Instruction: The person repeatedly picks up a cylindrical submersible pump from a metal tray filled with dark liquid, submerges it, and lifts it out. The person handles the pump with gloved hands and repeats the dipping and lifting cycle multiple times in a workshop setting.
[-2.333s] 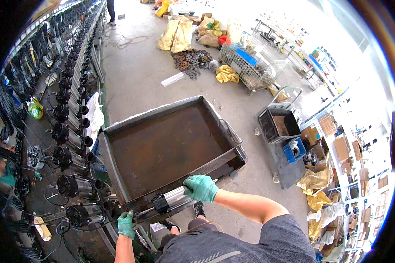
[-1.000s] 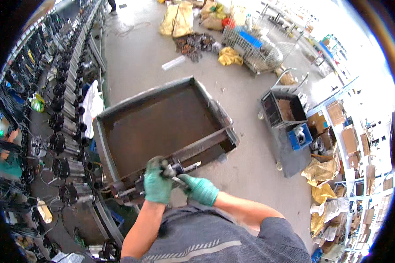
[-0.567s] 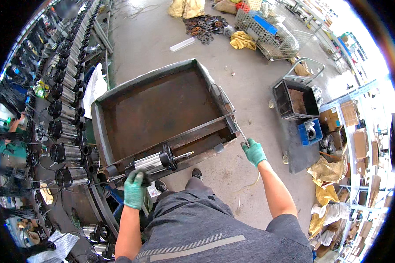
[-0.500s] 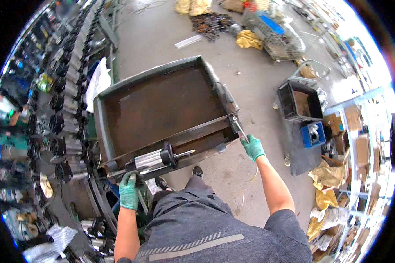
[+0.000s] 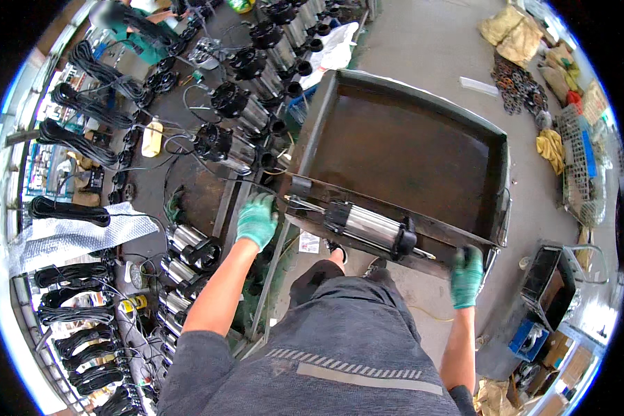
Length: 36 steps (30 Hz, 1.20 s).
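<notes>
A motor with a silver cylindrical body (image 5: 371,227), black ends and a thin shaft lies along the near ledge of a rusty metal tray (image 5: 496,156). My left hand (image 5: 256,222), in a green glove, is beside the tray's near left corner, fingers stretched out, holding nothing I can see. At the near right corner, my gloved right hand (image 5: 467,281) is closed next to the shaft's right tip. A dark rounded shape shows at its fingers; what it is I cannot make out.
Similar motors (image 5: 239,149) with black cables stand in rows on the left bench. Coiled cables (image 5: 76,277) hang farther left. A black crate (image 5: 551,284) and a blue bin (image 5: 528,340) are at right. Sacks (image 5: 513,31) and a wire basket (image 5: 582,166) lie at far right.
The view has turned left, so the tray appears farther right. My left hand has left the motor's end. The metal tool earlier in my right hand cannot be made out now.
</notes>
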### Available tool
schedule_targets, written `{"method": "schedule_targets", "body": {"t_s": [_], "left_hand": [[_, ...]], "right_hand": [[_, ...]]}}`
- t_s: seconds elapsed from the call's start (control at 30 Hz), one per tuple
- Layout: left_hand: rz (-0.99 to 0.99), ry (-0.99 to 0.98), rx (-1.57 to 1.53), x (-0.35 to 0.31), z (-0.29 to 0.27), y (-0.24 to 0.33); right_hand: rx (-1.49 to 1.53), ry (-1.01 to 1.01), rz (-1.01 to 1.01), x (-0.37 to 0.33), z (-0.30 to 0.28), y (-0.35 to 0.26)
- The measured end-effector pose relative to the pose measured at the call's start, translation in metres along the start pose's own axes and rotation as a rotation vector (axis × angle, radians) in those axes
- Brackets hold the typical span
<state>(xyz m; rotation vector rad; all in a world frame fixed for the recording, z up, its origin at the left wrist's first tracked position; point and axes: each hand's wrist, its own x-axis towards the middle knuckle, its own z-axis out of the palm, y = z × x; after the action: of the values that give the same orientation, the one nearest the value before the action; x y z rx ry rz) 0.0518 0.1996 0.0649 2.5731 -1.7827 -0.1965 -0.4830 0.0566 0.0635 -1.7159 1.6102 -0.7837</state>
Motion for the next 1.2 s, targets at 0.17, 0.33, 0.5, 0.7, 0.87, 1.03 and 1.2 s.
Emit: {"method": "schedule_targets", "body": {"t_s": [0.17,0.33,0.5,0.7,0.87,1.03,1.2], "left_hand": [[0.140,-0.098,0.325,0.051,0.061,-0.045],[0.343,-0.523,0.480,0.080,0.004,-0.043],[0.219,-0.693,-0.072,0.058,-0.077,-0.067],[0.474,-0.276,0.017,0.046,-0.109,-0.034],[0.683,0.074,0.112,0.097,-0.064,0.048],[0.569,-0.145,0.069,0.144,-0.007,0.079],[0.426,-0.161,-0.056,0.172,0.017,0.078]], "right_hand": [[-0.320,-0.439,-0.341,0.009,0.070,-0.139],[-0.449,-0.591,-0.328,0.035,0.085,-0.133],[-0.286,-0.591,-0.054,0.078,0.035,-0.148],[-0.282,-0.417,-0.033,0.119,-0.036,-0.172],[-0.705,-0.426,-0.143,0.164,0.005,-0.147],[-0.849,-0.474,-0.053,0.193,0.070,-0.103],[-0.838,-0.442,-0.099,0.204,0.116,-0.062]]}}
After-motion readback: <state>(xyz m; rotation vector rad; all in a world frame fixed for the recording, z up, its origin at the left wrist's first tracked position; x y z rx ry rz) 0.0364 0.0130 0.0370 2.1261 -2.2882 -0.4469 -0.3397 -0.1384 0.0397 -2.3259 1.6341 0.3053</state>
